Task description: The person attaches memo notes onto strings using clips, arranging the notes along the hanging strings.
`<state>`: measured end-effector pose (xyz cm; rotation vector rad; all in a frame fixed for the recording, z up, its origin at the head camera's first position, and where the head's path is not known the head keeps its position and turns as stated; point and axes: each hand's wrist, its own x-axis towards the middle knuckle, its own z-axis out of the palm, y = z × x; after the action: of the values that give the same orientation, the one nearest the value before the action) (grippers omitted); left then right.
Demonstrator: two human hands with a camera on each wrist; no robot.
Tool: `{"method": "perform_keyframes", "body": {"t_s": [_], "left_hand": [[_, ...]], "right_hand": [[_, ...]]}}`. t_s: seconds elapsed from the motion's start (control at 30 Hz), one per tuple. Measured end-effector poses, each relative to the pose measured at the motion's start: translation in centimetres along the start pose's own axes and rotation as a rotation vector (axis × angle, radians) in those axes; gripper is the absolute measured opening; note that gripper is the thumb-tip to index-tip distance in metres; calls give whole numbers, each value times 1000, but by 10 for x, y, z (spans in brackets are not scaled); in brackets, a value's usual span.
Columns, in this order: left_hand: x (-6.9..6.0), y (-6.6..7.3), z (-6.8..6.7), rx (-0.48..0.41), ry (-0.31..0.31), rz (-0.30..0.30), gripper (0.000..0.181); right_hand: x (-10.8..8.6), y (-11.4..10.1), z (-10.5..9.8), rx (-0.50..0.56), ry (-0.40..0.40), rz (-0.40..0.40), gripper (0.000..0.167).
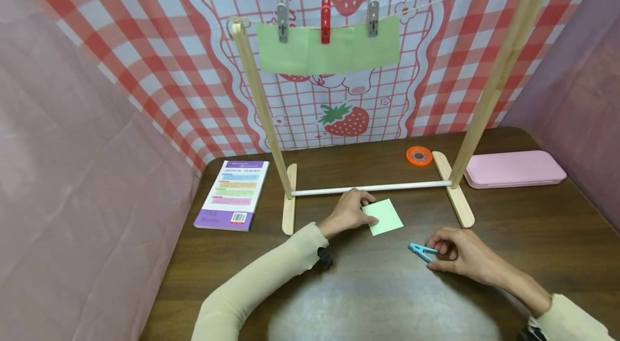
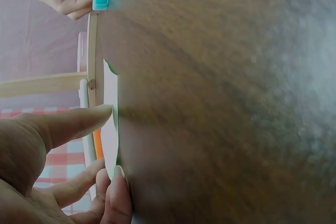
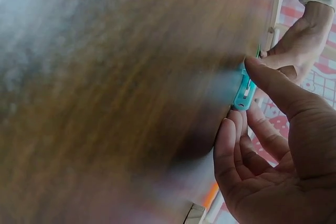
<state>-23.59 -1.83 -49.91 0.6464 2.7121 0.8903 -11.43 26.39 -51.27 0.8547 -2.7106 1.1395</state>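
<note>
My left hand (image 1: 347, 212) holds a small pale green square of paper (image 1: 386, 217) by its left side, low over the brown table. In the left wrist view the thumb lies on the paper (image 2: 111, 124), with curled fingers at its near edge. To the right, my right hand (image 1: 469, 256) pinches a light blue clothespin (image 1: 415, 248) between thumb and fingers. The right wrist view shows the clothespin (image 3: 244, 90) between thumb and fingertips. Above, three green papers (image 1: 329, 53) hang from a string, held by two grey clothespins (image 1: 372, 13) and a red clothespin (image 1: 326, 21).
A wooden stand with left post (image 1: 261, 104), right post (image 1: 501, 77) and white crossbar (image 1: 402, 187) rises behind my hands. A purple-and-white book (image 1: 232, 196) lies left. An orange disc (image 1: 418, 156) and a pink case (image 1: 515, 169) are at the right back.
</note>
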Motion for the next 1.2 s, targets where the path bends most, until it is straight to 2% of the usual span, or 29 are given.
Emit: {"method": "perform_keyframes", "body": {"t_s": [0.33, 0.53, 0.8, 1.0, 1.2], "left_hand": [[-2, 0, 0, -11, 26, 42, 40], [-4, 1, 1, -28, 27, 37, 40], [-5, 2, 1, -34, 33, 59, 33], [-7, 2, 0, -91, 36, 58, 23], [-11, 3, -1, -121, 33, 63, 24]], "right_hand": [[1, 0, -2, 0, -5, 20, 32], [1, -2, -4, 26, 2, 40, 27], [3, -5, -7, -9, 26, 48, 22], [4, -4, -7, -39, 56, 28, 26], [6, -5, -10, -52, 80, 11, 31]]}}
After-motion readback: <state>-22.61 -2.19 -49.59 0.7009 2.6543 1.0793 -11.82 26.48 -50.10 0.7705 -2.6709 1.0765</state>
